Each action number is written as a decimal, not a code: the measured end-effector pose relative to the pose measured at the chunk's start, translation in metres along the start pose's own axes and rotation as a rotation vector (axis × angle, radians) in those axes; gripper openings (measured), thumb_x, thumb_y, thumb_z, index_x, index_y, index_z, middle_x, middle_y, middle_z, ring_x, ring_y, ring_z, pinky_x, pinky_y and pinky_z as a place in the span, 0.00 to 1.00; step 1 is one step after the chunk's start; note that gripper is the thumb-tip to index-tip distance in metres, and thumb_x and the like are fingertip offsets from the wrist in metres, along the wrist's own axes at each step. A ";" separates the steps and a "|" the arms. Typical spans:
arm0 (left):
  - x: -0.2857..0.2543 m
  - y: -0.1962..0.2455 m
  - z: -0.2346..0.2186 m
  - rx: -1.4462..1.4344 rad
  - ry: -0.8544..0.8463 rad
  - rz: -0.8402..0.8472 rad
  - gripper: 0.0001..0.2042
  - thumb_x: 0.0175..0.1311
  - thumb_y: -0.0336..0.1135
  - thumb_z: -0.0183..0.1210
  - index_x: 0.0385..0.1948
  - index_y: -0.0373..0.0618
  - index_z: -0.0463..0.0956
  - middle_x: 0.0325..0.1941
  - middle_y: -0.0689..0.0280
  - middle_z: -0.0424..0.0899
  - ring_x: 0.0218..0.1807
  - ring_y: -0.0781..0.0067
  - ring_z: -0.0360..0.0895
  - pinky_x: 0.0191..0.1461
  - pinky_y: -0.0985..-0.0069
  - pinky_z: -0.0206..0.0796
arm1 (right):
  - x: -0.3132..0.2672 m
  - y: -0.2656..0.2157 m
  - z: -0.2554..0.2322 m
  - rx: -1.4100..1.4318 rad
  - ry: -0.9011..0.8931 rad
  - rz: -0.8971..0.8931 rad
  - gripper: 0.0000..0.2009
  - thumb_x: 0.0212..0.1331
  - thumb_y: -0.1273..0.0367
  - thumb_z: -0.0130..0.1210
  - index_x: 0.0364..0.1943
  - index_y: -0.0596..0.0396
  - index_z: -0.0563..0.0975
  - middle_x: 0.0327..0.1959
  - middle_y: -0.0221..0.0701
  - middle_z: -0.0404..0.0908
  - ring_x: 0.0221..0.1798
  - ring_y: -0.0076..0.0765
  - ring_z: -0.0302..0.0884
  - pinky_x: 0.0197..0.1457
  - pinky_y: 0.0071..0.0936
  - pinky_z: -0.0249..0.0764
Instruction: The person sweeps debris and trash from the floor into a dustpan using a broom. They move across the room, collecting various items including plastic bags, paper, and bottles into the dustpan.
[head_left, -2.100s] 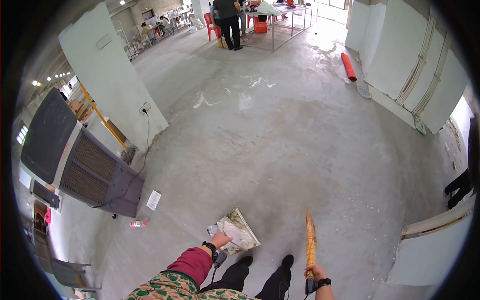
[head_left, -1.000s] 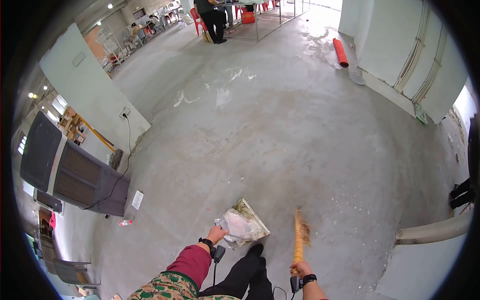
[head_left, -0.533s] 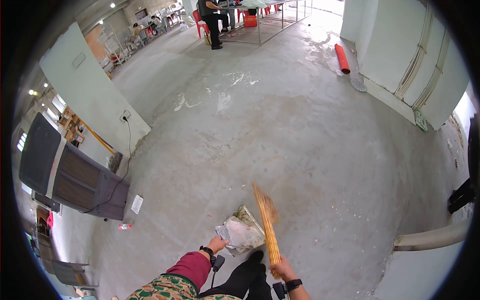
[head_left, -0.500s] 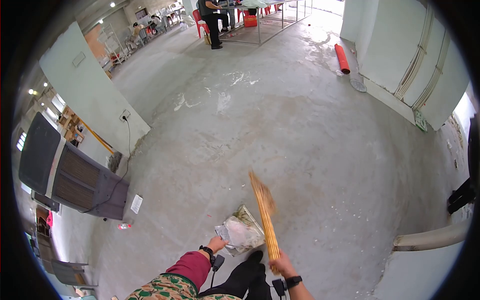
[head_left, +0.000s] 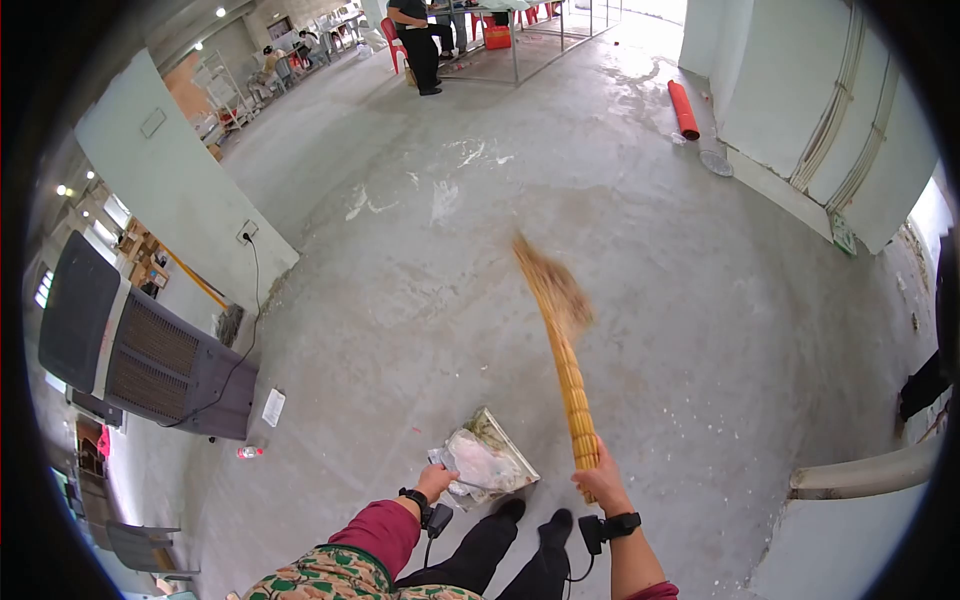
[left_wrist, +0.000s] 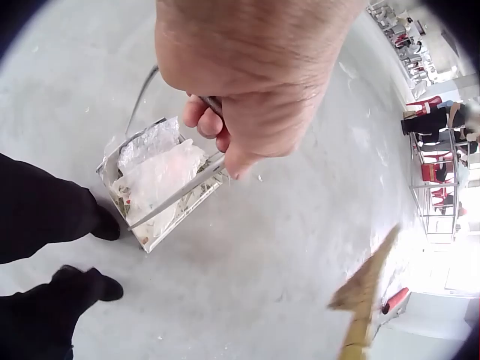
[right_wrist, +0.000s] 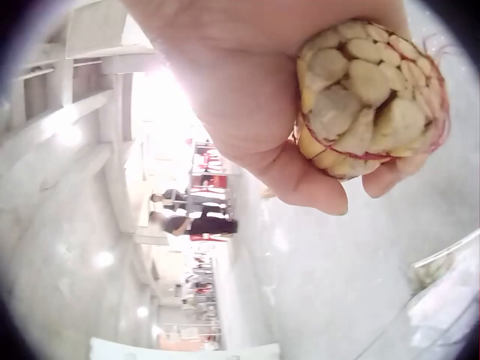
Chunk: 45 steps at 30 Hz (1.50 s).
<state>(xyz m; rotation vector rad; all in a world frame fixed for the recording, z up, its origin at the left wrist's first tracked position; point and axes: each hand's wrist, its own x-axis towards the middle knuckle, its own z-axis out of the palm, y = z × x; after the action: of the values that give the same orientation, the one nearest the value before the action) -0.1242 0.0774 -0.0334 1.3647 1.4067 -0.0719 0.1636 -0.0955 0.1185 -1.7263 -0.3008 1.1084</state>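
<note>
Standing over a rough grey concrete floor (head_left: 520,250), the person keeps both hands clenched on tools. Nearest, the left hand (head_left: 436,482) curls its fingers round the thin wire handle (left_wrist: 176,191) of a metal dustpan (head_left: 487,463); the grip is firm, thumb and fingers wrapped over the wire. That dustpan is a boxy, shiny tin tray hanging just in front of the black shoes (head_left: 545,518), packed with crumpled translucent plastic and paper scraps (left_wrist: 157,169).

Just beside it, the right hand (head_left: 595,480) holds the butt of a straw broom (head_left: 565,350). From the wrist view the butt is a round bundle of pale yellow stalks bound with red thread, fingers closed tight about it. Its long axis runs away from the person, up and slightly left, the banded shaft ending in a blurred, feathery brush head over the floor.

Farther off stand a dark slatted cooler (head_left: 140,350), a white pillar (head_left: 180,180), a red roll (head_left: 683,108) by the wall, and people at a metal-framed tabletop (head_left: 540,10).
</note>
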 end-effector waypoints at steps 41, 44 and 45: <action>0.012 0.030 0.107 -0.028 0.191 -0.029 0.16 0.40 0.41 0.57 0.30 0.39 0.74 0.30 0.55 0.76 0.36 0.60 0.72 0.38 0.71 0.62 | 0.020 0.123 -0.156 -0.026 -0.314 0.628 0.10 0.32 0.78 0.53 0.23 0.56 0.66 0.12 0.29 0.67 0.13 0.31 0.67 0.14 0.26 0.64; 0.016 0.023 0.108 0.058 0.174 -0.039 0.17 0.40 0.43 0.57 0.30 0.40 0.74 0.32 0.55 0.76 0.37 0.59 0.72 0.40 0.71 0.62 | 0.054 0.134 -0.178 0.123 -0.209 0.632 0.10 0.30 0.80 0.53 0.20 0.58 0.66 0.12 0.31 0.67 0.11 0.32 0.67 0.14 0.28 0.64; 0.017 0.024 0.106 0.108 0.166 -0.006 0.17 0.40 0.43 0.56 0.30 0.40 0.74 0.32 0.55 0.76 0.38 0.58 0.72 0.40 0.71 0.62 | 0.065 0.133 -0.177 0.124 -0.212 0.630 0.10 0.30 0.80 0.53 0.20 0.58 0.66 0.12 0.31 0.67 0.11 0.32 0.67 0.14 0.28 0.64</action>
<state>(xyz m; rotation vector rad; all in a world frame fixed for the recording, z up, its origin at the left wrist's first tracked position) -0.0354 0.0244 -0.0715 1.4832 1.5648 -0.0398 0.3002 -0.2224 -0.0176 -1.6326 0.2021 1.7297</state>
